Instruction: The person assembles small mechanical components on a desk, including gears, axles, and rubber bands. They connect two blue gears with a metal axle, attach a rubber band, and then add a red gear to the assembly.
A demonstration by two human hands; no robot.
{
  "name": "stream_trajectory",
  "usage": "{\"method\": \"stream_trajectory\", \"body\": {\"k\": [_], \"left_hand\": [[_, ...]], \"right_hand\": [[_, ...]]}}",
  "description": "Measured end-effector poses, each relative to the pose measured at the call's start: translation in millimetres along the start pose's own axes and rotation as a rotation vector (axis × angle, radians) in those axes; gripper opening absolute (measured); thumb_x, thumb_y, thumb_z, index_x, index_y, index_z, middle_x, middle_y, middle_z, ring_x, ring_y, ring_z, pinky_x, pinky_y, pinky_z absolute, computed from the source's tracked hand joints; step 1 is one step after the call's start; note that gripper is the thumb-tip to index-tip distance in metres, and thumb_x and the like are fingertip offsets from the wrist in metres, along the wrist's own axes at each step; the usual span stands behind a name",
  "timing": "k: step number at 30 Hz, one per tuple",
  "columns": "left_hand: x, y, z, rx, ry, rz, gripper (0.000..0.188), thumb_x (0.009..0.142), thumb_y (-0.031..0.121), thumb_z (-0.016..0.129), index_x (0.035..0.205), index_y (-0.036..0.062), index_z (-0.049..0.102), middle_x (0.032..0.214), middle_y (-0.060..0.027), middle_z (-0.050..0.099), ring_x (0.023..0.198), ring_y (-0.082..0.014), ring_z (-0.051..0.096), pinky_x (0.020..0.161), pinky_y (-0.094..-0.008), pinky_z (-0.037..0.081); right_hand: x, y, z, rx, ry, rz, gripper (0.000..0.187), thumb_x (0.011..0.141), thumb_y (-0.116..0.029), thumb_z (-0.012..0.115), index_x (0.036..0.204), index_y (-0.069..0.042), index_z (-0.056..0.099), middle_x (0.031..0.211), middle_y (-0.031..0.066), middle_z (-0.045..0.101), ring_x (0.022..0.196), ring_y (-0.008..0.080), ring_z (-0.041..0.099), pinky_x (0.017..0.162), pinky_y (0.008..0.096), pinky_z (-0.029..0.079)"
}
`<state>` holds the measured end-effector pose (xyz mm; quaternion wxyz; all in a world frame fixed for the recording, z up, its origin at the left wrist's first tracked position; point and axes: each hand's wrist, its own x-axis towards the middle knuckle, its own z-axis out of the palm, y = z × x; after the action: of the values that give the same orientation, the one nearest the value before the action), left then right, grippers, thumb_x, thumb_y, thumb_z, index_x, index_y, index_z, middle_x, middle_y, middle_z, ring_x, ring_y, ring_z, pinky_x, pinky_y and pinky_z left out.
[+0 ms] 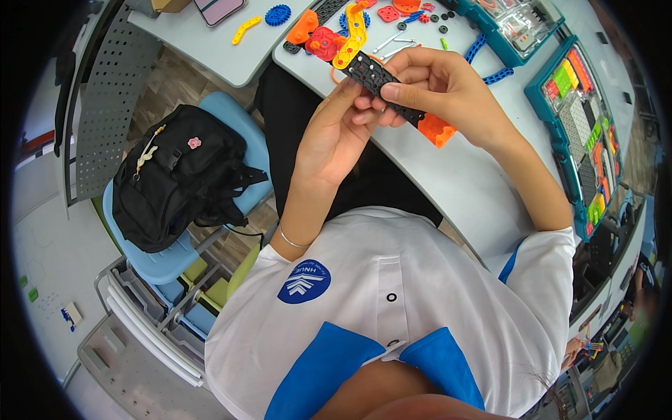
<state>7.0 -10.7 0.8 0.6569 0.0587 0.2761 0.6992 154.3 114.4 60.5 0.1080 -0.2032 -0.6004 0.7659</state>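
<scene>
Held in front of me, at the near edge of the table, is a long building-kit assembly. Its middle is a black perforated beam [371,73]. A yellow bent beam [354,35] and a red piece [324,43] sit at its far left end, and an orange piece [437,130] at its near right end. My right hand [448,87] grips the black beam with the thumb on top. From below, my left hand [336,133] pinches the same beam, its fingertips partly hidden behind it.
Loose kit parts lie on the table [455,182], among them small black wheels [443,29] and blue curved beams [476,49]. A teal parts case [539,91] stands open at right. Left are a yellow beam [246,30], a blue gear [278,15] and a black backpack [182,175] on a blue chair [150,255].
</scene>
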Motion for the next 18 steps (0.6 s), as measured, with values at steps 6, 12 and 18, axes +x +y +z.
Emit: {"method": "stream_trajectory", "body": {"k": [6,12,18], "left_hand": [[-0.9,3.8,3.9,0.052,-0.012,0.036,0.025,0.106,0.025,0.046,0.105,0.0024,0.058,0.076,0.0050,0.052,0.069,-0.0061,0.051,0.084,-0.0298,0.052],[-0.3,5.4,-1.1,0.026,-0.009,0.061,0.026,0.106,0.026,0.046,0.106,0.0026,0.058,0.078,0.0035,0.054,0.075,-0.0084,0.054,0.081,-0.0305,0.052],[-3.9,4.5,-0.4,0.095,-0.006,0.103,0.024,0.106,0.025,0.047,0.102,0.0039,0.058,0.079,0.0018,0.056,0.080,-0.0116,0.057,0.080,-0.0310,0.052]], "right_hand": [[-0.7,3.6,2.2,0.004,0.009,-0.020,0.021,0.094,-0.012,0.066,0.107,0.004,0.061,0.092,0.0118,0.071,0.079,0.0163,0.071,0.072,0.0284,0.059],[-0.2,3.5,2.9,-0.001,0.022,0.010,0.022,0.095,-0.012,0.064,0.110,0.005,0.060,0.092,0.0130,0.071,0.078,0.0179,0.072,0.072,0.0292,0.059],[-0.5,5.1,4.3,-0.013,0.016,0.012,0.022,0.095,-0.011,0.063,0.111,0.005,0.060,0.092,0.0127,0.071,0.078,0.0171,0.071,0.072,0.0289,0.059]]}}
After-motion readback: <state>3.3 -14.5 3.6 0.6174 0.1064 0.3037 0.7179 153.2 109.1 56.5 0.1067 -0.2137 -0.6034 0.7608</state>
